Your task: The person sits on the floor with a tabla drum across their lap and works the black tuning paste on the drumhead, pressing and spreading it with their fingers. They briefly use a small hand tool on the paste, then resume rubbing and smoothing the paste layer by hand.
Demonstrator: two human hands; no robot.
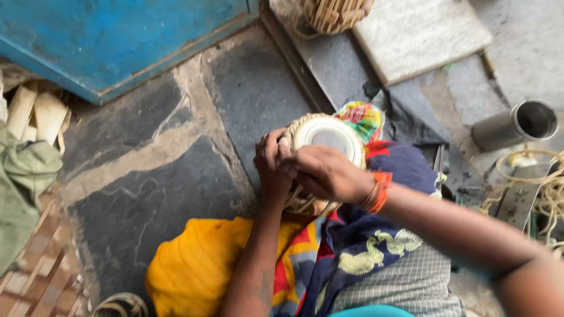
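Right now, both hands (299, 167) grip small drum (329, 136) (rim), btw. knees

I see a drum (329, 138) with a white face and grey centre, ringed by tan lacing. My lap cloth (364, 235) is navy with yellow birds, beside plain yellow cloth (194, 264). A blue door (117, 35), dark grey stone floor (170, 194), orange wrist threads (378, 192).
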